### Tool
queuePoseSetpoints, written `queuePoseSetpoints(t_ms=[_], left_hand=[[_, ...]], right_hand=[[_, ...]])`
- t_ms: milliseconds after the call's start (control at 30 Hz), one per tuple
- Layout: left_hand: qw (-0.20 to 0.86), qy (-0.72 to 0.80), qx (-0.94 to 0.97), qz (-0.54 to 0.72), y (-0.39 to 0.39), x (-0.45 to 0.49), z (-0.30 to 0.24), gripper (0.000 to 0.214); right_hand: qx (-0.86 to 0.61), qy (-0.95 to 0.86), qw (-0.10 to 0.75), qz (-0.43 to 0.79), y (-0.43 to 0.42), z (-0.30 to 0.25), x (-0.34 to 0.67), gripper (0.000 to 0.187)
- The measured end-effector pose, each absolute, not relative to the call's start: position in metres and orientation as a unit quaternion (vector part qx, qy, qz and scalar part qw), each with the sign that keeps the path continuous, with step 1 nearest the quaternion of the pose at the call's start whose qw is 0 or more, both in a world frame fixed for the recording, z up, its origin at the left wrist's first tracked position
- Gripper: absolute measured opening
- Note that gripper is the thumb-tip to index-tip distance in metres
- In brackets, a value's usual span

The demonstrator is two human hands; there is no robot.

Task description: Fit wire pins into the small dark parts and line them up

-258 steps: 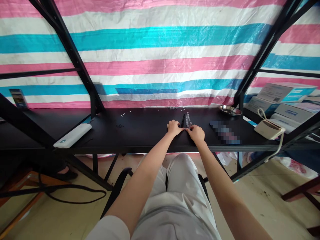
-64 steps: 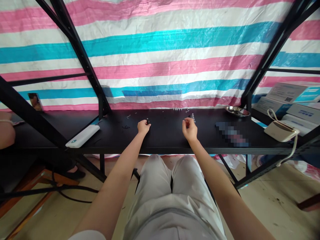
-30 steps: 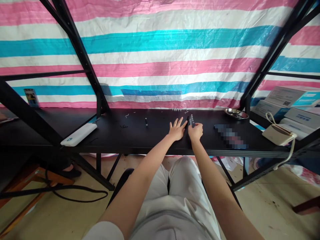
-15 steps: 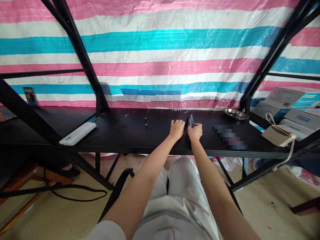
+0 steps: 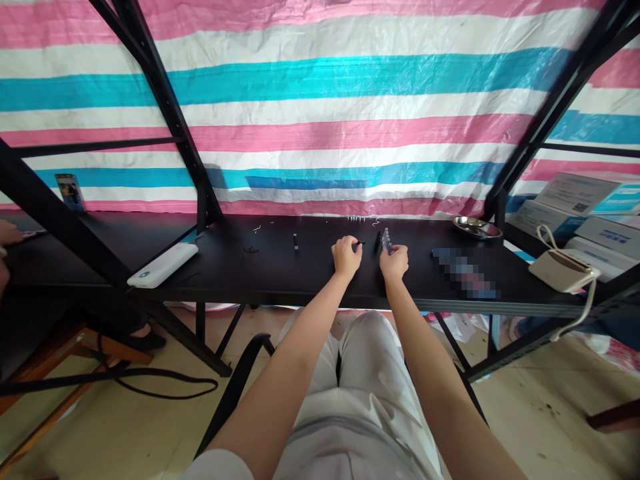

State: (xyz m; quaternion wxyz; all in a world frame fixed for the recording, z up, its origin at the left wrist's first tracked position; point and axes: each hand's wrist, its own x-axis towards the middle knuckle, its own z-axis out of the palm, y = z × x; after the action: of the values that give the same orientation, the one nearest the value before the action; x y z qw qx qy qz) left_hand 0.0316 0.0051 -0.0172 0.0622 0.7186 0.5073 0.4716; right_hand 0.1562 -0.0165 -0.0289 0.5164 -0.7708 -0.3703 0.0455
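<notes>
My left hand [image 5: 347, 257] is closed just above the black table, its fingertips pinching a small dark stick-like piece [image 5: 361, 243] that points to the right. To its right stands a short row of small black pieces [image 5: 379, 241]. Alongside that row is a line of small grey, clear-looking pieces [image 5: 385, 238]. My right hand [image 5: 395, 262] has its fingers closed at the near end of the grey line, partly covering it. Further left, a small black tube with a pale top [image 5: 295, 241] stands by itself.
Several tiny white pieces [image 5: 356, 219] lie along the table's back edge. A round metal dish [image 5: 477, 227], a blurred flat packet [image 5: 465, 273] and a cream pouch [image 5: 564, 270] are to the right. At left lie a white oblong device [image 5: 163, 265] and another person's hand [image 5: 10, 233].
My left hand has moved a little left, away from the black row, with a small dark piece now showing in its fingertips. My right hand stays at the grey line.
</notes>
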Motion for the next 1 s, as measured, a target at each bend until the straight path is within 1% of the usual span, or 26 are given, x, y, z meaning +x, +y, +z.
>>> queuePoseSetpoints(t_ms=[133,233,333,400,500,700,1000], left_hand=[[0.107,0.517,0.65,0.546,0.011,0.028,-0.02,0.006],[0.135,0.506,0.617,0.587,0.015,0.025,-0.022,0.009],[0.15,0.482,0.607,0.614,0.016,0.024,-0.023,0.008],[0.15,0.461,0.615,0.621,0.015,0.024,-0.023,0.008],[0.148,0.436,0.633,0.622,0.015,0.024,-0.024,0.007],[0.172,0.419,0.632,0.629,0.014,0.024,-0.023,0.007],[0.202,0.399,0.642,0.623,0.012,0.023,-0.024,0.005]], right_hand=[[-0.755,-0.366,0.541,0.047,-0.017,-0.028,0.156,0.013],[-0.71,-0.408,0.574,-0.001,-0.018,-0.027,0.154,0.012],[-0.658,-0.473,0.585,-0.042,-0.021,-0.024,0.149,0.011],[-0.642,-0.494,0.586,-0.031,-0.023,-0.022,0.146,0.014],[-0.641,-0.501,0.582,-0.002,-0.026,-0.021,0.143,0.022],[-0.631,-0.538,0.558,0.003,-0.023,-0.025,0.143,0.034],[-0.617,-0.578,0.534,-0.002,-0.018,-0.031,0.146,0.033]])
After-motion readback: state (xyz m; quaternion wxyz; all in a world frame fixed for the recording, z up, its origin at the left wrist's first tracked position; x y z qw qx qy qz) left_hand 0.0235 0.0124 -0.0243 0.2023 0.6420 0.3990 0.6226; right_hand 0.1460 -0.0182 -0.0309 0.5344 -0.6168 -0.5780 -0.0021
